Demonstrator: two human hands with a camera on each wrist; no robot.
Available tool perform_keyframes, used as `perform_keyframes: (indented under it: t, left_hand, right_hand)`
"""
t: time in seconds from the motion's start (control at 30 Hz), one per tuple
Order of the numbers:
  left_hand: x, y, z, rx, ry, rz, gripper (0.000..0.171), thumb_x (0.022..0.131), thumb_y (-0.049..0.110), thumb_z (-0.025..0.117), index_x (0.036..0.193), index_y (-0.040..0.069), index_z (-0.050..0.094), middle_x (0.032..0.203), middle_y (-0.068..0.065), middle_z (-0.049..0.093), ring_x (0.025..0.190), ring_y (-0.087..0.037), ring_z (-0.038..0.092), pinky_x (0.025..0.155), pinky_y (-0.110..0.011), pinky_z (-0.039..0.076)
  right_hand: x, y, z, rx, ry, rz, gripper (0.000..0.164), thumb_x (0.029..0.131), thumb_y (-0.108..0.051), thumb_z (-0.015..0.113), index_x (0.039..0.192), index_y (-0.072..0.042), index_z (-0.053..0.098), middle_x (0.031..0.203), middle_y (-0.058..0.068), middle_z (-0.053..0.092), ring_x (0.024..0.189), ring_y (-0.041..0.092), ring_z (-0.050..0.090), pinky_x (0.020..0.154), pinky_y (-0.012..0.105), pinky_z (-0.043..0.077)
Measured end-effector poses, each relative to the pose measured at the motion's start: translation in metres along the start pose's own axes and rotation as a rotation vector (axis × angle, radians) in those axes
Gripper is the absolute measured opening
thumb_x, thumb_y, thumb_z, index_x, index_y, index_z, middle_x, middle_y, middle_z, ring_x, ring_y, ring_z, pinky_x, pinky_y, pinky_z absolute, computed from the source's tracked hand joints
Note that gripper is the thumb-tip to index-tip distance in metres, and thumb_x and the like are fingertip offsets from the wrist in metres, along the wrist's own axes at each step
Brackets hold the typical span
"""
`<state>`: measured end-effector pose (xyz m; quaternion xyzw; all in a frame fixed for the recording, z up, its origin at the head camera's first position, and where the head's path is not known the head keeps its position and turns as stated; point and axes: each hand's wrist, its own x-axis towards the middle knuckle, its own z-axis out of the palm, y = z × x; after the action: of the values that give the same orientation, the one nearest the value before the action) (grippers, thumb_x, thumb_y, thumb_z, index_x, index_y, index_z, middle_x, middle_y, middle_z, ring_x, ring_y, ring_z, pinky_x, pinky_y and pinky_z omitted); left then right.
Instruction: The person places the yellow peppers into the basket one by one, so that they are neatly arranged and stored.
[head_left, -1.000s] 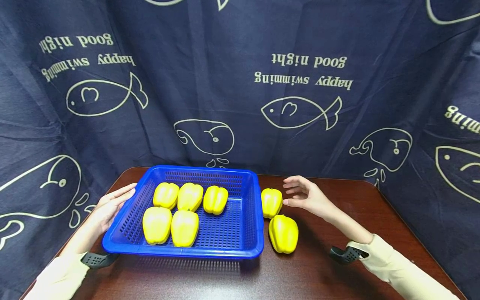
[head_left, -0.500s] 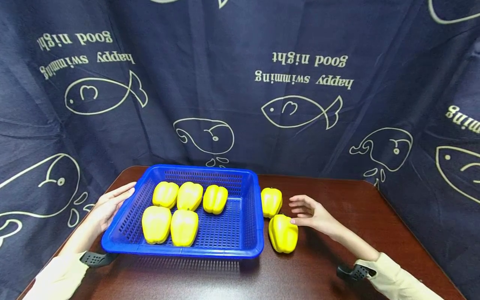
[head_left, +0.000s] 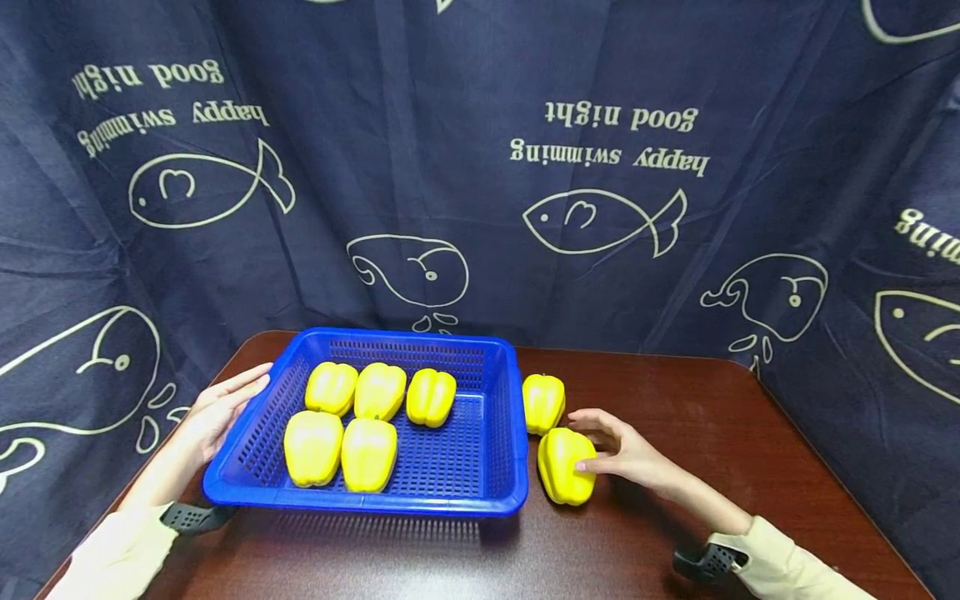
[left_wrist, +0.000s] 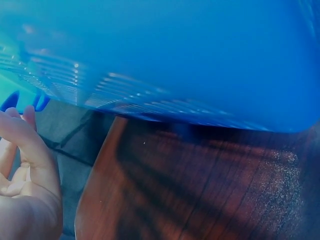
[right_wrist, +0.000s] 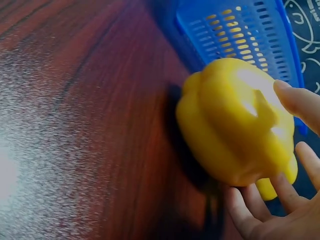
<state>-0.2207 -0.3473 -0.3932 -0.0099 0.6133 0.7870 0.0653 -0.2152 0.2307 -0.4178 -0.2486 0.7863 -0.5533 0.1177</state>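
Observation:
A blue plastic basket (head_left: 367,502) with several yellow bell peppers inside is on the table. My left hand (head_left: 217,417) lies along its left side, fingertips at the rim. In the left wrist view that hand (left_wrist: 30,185) is at the left edge below the basket's slotted wall (left_wrist: 150,95). Right of the basket, a yellow bell pepper (head_left: 566,468) sits on the table, with my right hand (head_left: 626,454) around its right side. The thumb overlaps its near face and the fingers are spread behind. Firm contact is unclear in the right wrist view, where the pepper (right_wrist: 235,125) fills the middle.
Another yellow bell pepper (head_left: 543,404) stands just behind, close to the basket's right wall. The dark reddish-brown table (head_left: 705,400) ends at a navy curtain (head_left: 480,167) printed with fish and words. Both wrists wear black bands (head_left: 708,562).
My right hand has come down and forward from beside the rear loose pepper to the nearer one, its thumb now over that pepper. The left hand, basket and peppers look unmoved.

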Motion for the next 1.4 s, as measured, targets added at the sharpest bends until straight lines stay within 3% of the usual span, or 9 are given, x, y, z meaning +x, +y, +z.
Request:
perform_keyframes:
  t: [0.33,0.63,0.93,1.2,1.4]
  left_hand:
    - [-0.002,-0.001,-0.001,-0.043,-0.052,0.003,0.032,0.101,0.014,0.047,0.106,0.036,0.070,0.099,0.012,0.073,0.086,-0.009,0.071,0.072,-0.024,0.059]
    - [-0.005,-0.002,-0.001,-0.008,0.003,0.025,0.027,0.099,0.015,0.052,0.104,0.035,0.071,0.098,0.014,0.073,0.086,-0.007,0.071,0.072,-0.022,0.058]
    - [-0.003,-0.003,-0.002,-0.002,-0.032,0.049,0.029,0.100,0.014,0.050,0.108,0.035,0.070,0.100,0.014,0.072,0.087,-0.006,0.071,0.073,-0.021,0.058]
    - [-0.002,-0.003,0.000,-0.012,-0.036,0.039,0.028,0.100,0.015,0.050,0.108,0.034,0.069,0.100,0.013,0.073,0.087,-0.007,0.071,0.073,-0.022,0.058]
    - [0.001,-0.001,0.002,-0.012,-0.039,0.035,0.028,0.100,0.015,0.050,0.109,0.034,0.068,0.100,0.013,0.073,0.087,-0.007,0.071,0.072,-0.022,0.058]
  right_hand:
    - [-0.001,0.009,0.006,-0.020,-0.031,0.009,0.066,0.081,-0.008,0.075,0.136,0.006,0.041,0.134,0.029,0.047,0.109,-0.002,0.054,0.088,0.021,0.049]
    - [-0.004,0.003,0.013,-0.032,-0.013,0.024,0.059,0.081,-0.010,0.075,0.132,0.000,0.048,0.129,0.024,0.054,0.106,0.004,0.057,0.086,0.023,0.049]
    - [-0.006,0.000,0.012,-0.046,0.037,0.076,0.061,0.079,-0.011,0.078,0.129,0.005,0.049,0.125,0.024,0.057,0.100,0.005,0.059,0.082,0.022,0.051]
    - [-0.003,-0.001,0.010,-0.043,0.057,0.065,0.060,0.075,-0.010,0.080,0.125,0.008,0.051,0.119,0.026,0.060,0.096,0.004,0.061,0.081,0.024,0.053]
    - [-0.002,-0.010,0.003,0.010,0.078,0.145,0.062,0.077,-0.010,0.079,0.128,0.007,0.048,0.117,0.019,0.064,0.095,0.009,0.065,0.080,0.024,0.054]
